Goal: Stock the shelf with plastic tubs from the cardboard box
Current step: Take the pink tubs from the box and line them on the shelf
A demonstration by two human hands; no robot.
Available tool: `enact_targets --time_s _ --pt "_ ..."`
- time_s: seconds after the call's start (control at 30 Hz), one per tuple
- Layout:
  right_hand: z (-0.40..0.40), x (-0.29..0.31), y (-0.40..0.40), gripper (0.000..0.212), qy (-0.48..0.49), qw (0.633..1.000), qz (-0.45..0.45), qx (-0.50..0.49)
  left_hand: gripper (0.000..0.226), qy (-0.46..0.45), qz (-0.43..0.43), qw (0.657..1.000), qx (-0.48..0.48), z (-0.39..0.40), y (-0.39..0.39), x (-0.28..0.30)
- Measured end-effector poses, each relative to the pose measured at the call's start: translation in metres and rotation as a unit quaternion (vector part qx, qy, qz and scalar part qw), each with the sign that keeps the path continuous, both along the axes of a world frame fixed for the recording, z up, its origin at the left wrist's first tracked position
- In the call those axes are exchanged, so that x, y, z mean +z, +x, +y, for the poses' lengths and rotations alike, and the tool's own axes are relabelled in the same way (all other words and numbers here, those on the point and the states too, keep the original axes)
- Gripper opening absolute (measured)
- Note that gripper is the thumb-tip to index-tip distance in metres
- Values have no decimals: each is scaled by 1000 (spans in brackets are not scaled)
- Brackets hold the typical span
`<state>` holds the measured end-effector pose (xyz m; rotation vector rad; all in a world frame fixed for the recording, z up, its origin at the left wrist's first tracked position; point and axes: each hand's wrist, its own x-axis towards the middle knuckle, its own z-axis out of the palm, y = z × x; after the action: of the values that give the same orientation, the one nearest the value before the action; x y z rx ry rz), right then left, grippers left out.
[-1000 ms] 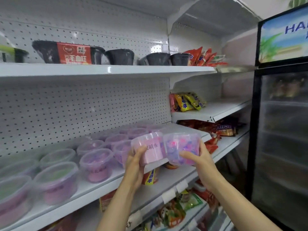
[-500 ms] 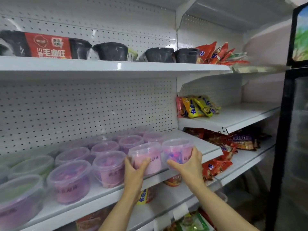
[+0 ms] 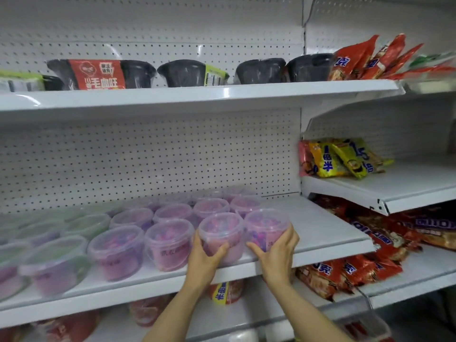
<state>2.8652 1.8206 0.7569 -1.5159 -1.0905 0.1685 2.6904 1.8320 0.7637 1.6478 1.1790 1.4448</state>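
Note:
Two clear plastic tubs with pink and purple contents stand side by side at the front of the white middle shelf (image 3: 328, 233). My left hand (image 3: 206, 257) grips the left tub (image 3: 222, 230) from the front. My right hand (image 3: 276, 253) grips the right tub (image 3: 265, 227), fingers wrapped round its right side. Both tubs rest on the shelf, at the right end of rows of several similar tubs (image 3: 118, 250) that stretch off to the left. The cardboard box is not in view.
Bare shelf surface lies right of the held tubs. Black bowls (image 3: 182, 72) and red snack bags (image 3: 365, 58) sit on the upper shelf. Yellow packets (image 3: 340, 157) lie on the right bay's shelf, red bags (image 3: 345, 272) below it. More goods fill the lower shelf.
Both hands have carried the two tubs from mid-air forward and down onto the shelf front. The view has moved closer and turned left, so the fridge is out of frame.

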Motion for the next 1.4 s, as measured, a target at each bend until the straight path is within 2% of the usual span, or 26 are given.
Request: enact_targets --time_s 0.17,0.27,0.33,0.4,0.47,0.53,0.57,0.63,0.67,0.73,0.77,0.93,1.23,1.4 --pt "0 -9 7 112 -21 996 -21 86 63 -75 53 995 33 -2 -6 7" --pt "0 -6 16 112 -17 993 7 115 44 -102 79 985 113 -16 -3 8" --pt "-3 -3 19 117 -15 992 26 124 28 -77 116 972 189 -33 0 9" --pt "-6 1 26 121 -7 988 32 150 37 -15 173 951 255 -48 2 14" --pt "-9 7 36 115 8 983 14 183 40 107 220 926 287 -56 -2 29" --pt "-8 11 48 103 11 980 -19 199 47 222 280 902 242 -47 -7 47" --pt "-7 13 53 98 8 978 -26 205 55 238 334 891 193 -39 -6 58" --pt "-4 17 59 94 -4 977 -20 213 71 178 447 872 89 -26 2 76" --pt "-3 19 60 93 -7 976 -16 216 74 140 508 848 57 -19 7 82" --pt "-1 20 61 90 -3 977 -19 212 66 102 601 792 41 -10 10 87" --pt "-1 21 61 88 2 979 -23 205 62 94 615 782 44 -7 8 88" --pt "0 20 60 79 12 985 -38 171 57 106 615 780 48 -11 -7 89" --pt "-4 27 50 69 -5 980 -65 190 55 109 576 810 20 2 -20 81" --pt "-10 34 65 63 -27 976 -58 210 63 96 559 823 -10 8 -24 83"
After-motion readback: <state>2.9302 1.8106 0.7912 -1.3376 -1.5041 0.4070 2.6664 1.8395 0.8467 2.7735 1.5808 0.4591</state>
